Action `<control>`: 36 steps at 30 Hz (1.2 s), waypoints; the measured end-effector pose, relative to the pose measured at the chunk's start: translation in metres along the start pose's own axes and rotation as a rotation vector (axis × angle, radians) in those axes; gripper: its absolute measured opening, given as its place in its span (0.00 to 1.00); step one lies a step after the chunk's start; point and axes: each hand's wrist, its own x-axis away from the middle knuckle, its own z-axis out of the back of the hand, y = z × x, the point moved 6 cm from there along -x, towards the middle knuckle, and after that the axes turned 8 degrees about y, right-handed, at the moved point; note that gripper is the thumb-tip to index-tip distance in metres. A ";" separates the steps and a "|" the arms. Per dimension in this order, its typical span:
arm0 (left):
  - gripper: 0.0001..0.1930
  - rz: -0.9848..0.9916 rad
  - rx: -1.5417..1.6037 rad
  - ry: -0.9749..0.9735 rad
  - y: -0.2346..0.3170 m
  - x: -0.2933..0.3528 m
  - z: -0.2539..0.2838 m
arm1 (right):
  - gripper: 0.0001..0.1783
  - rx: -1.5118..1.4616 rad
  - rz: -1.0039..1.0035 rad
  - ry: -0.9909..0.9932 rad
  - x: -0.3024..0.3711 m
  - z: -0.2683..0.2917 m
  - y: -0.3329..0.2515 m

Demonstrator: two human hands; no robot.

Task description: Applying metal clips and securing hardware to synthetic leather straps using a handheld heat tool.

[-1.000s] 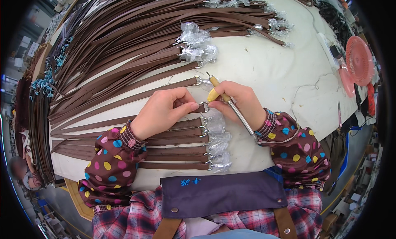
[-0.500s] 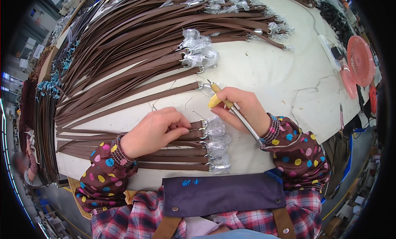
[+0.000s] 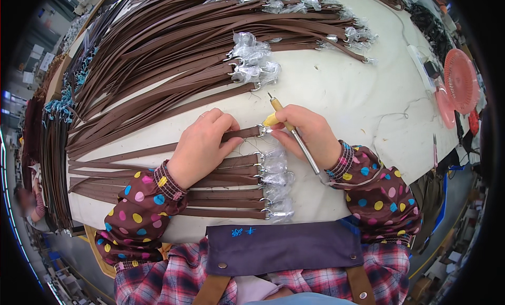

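My left hand [image 3: 202, 147] pinches a flat brown strap [image 3: 244, 133] close to its end, thumb below and fingers above. At that end sits a metal ring with a clasp [image 3: 264, 130], touched by the fingertips of my right hand [image 3: 307, 134]. Between its fingers my right hand also holds a slim pen-shaped tool [image 3: 303, 150] with a thin metal tip, tan collar and silver shaft, pointing up and away. A yellow cover [image 3: 271, 120] wraps one right fingertip. Just nearer to me lies a row of straps [image 3: 226, 212], their clasps wrapped in clear plastic [image 3: 279, 180].
A large heap of brown straps [image 3: 173, 47] covers the far left of the white table [image 3: 336, 94]. To the right are a pink basket [image 3: 461, 78], a white power strip [image 3: 421, 68] and a thin cord [image 3: 379, 126]. Blue-green strap ends [image 3: 60, 107] hang at the left edge.
One strap has come nearer, away from the far group, with its clasp now at my right fingers. My left hand has moved up and right and taken hold of it. The tool stays in my right hand.
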 end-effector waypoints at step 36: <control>0.08 0.420 0.736 -0.058 -0.028 -0.011 -0.021 | 0.11 -0.317 -0.379 0.034 -0.007 -0.027 0.015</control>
